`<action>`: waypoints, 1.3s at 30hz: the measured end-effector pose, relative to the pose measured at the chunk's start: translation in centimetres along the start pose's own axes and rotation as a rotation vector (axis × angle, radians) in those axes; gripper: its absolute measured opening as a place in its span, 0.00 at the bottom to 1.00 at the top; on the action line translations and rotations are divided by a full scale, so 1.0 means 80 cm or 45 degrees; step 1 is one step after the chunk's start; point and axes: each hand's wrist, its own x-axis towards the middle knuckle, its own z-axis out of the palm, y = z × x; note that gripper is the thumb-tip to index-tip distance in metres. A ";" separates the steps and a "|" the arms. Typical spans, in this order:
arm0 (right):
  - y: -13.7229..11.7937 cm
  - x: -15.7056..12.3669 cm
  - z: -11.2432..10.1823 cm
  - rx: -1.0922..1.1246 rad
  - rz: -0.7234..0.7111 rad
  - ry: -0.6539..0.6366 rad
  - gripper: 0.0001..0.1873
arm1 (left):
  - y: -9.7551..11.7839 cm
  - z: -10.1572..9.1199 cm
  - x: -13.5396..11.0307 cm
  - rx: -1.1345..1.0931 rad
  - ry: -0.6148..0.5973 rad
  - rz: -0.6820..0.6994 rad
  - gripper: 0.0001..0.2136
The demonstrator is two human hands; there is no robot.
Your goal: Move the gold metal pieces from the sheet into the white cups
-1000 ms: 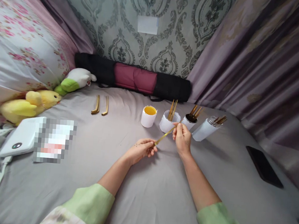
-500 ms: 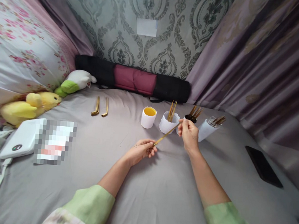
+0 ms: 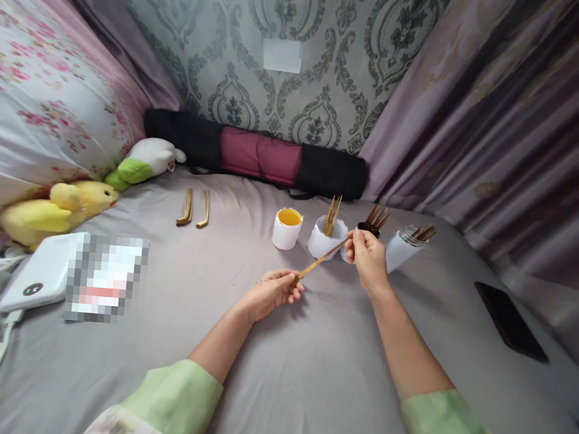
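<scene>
A grey sheet (image 3: 199, 344) carries everything, with a long black-and-maroon bag (image 3: 260, 156) lying across its far edge. Compared with a second ago, the right hand (image 3: 368, 258) has moved up and to the right, away from the left hand, and now covers much of the dark-mouthed cup; the left hand (image 3: 274, 291) has hardly shifted.

Among the containers, the tall white jar (image 3: 401, 251) leans to the right and holds several brown sticks (image 3: 425, 233). The middle white cup (image 3: 320, 247) has slim golden sticks (image 3: 334, 214) standing in it. Left of it, another white cup (image 3: 286, 236) shows yellow inside; whether that is liquid cannot be told. The dark-mouthed cup (image 3: 363, 227) holds darker sticks (image 3: 380, 217).

Smallest, a thin golden strip (image 3: 323, 260) slants between the hands in front of the middle cup. The left fingers are closed in a pinch on its lower end, and the right fingers are pinched together on its upper end.
</scene>
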 end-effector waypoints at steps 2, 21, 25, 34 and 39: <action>0.000 0.003 -0.001 0.001 -0.010 0.016 0.15 | 0.000 -0.001 0.000 0.002 0.006 -0.001 0.08; -0.043 0.046 -0.035 -0.015 -0.185 0.216 0.15 | 0.010 -0.012 -0.002 -0.205 0.050 -0.018 0.06; -0.060 0.059 -0.042 -0.021 -0.228 0.284 0.13 | 0.011 -0.014 -0.002 -0.228 0.060 -0.016 0.06; -0.070 0.087 -0.051 -0.149 -0.417 0.417 0.14 | 0.011 -0.017 0.000 -0.273 0.054 -0.015 0.06; -0.061 0.102 -0.053 -0.296 -0.520 0.401 0.13 | 0.011 -0.018 0.000 -0.273 0.058 -0.012 0.06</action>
